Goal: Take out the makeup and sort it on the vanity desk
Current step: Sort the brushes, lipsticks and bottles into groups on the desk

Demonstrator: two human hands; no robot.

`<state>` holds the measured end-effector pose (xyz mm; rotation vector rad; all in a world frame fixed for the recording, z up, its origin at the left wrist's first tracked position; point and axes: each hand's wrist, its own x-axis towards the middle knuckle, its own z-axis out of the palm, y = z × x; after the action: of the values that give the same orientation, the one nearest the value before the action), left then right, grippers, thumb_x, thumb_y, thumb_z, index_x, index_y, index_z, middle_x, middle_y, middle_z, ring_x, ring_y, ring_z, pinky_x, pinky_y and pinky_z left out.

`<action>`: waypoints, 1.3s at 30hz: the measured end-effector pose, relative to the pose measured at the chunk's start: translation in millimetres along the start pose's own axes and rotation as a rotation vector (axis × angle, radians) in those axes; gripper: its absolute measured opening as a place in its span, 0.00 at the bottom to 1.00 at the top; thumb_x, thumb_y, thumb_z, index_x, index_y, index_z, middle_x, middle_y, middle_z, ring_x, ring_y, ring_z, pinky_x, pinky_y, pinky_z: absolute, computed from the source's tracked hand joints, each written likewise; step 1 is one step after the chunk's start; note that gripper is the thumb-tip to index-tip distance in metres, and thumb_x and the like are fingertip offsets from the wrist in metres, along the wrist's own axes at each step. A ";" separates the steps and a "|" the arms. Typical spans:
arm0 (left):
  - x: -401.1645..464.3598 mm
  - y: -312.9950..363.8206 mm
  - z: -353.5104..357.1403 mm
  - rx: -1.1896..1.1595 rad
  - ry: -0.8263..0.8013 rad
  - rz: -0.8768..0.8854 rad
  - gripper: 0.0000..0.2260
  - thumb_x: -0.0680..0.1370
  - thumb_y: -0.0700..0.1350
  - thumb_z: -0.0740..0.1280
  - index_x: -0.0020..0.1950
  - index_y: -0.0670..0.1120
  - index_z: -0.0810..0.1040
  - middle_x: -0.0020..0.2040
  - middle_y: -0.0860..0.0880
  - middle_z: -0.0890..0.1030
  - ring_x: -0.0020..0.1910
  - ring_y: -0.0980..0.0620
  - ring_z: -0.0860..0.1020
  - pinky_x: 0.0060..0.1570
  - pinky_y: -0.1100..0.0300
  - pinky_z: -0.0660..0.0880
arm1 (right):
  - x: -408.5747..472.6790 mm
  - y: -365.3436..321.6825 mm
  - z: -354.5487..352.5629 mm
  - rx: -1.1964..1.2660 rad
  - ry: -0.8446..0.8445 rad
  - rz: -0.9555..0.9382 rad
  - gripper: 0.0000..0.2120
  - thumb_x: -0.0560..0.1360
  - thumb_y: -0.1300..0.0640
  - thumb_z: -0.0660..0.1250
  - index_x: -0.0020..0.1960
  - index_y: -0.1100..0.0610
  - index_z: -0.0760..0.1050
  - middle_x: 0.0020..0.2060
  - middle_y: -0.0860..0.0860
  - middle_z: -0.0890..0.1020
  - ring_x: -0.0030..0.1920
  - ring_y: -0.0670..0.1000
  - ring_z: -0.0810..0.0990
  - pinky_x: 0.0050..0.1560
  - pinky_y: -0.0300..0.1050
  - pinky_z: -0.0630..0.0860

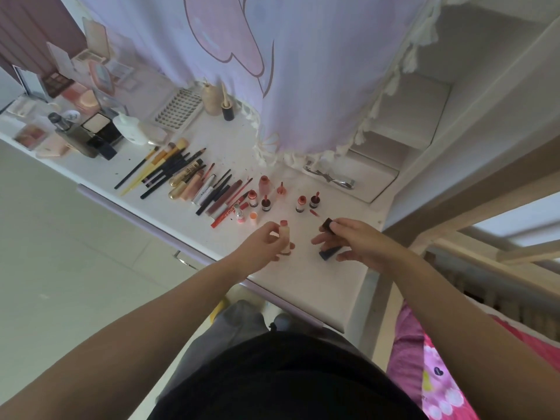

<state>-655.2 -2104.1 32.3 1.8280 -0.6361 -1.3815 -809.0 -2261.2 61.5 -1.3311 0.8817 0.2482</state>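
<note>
My left hand (266, 242) grips a cream lipstick tube (285, 237) with a pink tip, held upright over the white vanity desk (318, 292). My right hand (354, 241) holds a dark lipstick tube (328, 251) in its fingers and pinches a dark cap (326, 224) at the fingertips. Just beyond both hands stand several small red and coral bottles (266, 204) in a loose group. Farther left lie rows of lip pencils and glosses (221, 195), then makeup brushes (163, 168).
Palettes, compacts and a white bottle (130, 128) crowd the desk's far left. A lilac curtain (272, 71) hangs over the back of the desk. A silver hair clip (330, 177) lies on a white box at the right. A pink bedspread (424, 359) is at lower right.
</note>
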 end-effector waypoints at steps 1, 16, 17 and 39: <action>2.8 -2.6 2.6 0.138 0.094 0.051 0.10 0.79 0.52 0.60 0.56 0.48 0.71 0.50 0.52 0.80 0.49 0.52 0.79 0.51 0.60 0.76 | 1.2 2.7 2.6 0.020 0.031 -0.007 0.11 0.81 0.52 0.56 0.54 0.52 0.76 0.47 0.46 0.84 0.47 0.46 0.79 0.41 0.38 0.73; 50.3 1.0 13.3 0.654 0.495 0.241 0.07 0.79 0.48 0.61 0.52 0.45 0.71 0.43 0.48 0.78 0.39 0.48 0.77 0.38 0.55 0.75 | 63.1 7.3 43.1 -0.727 0.498 -0.305 0.09 0.77 0.59 0.61 0.56 0.60 0.74 0.53 0.56 0.76 0.51 0.55 0.76 0.51 0.52 0.75; 52.9 1.0 13.9 0.674 0.491 0.226 0.07 0.79 0.47 0.61 0.52 0.44 0.71 0.43 0.48 0.77 0.40 0.47 0.77 0.38 0.53 0.76 | 67.5 9.8 43.7 -0.774 0.498 -0.301 0.10 0.78 0.58 0.61 0.56 0.60 0.73 0.54 0.56 0.76 0.53 0.56 0.75 0.52 0.54 0.74; 32.7 -12.7 65.2 0.981 0.233 0.355 0.16 0.79 0.52 0.60 0.62 0.45 0.69 0.57 0.45 0.70 0.55 0.47 0.70 0.49 0.57 0.67 | 21.0 54.4 -11.8 -0.998 0.227 -0.332 0.09 0.78 0.53 0.63 0.57 0.55 0.73 0.50 0.51 0.75 0.49 0.52 0.74 0.48 0.44 0.70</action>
<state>-708.4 -2138.4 -6.2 2.3748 -1.6052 -0.6058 -833.9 -2264.1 7.5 -2.4447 0.7129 0.2919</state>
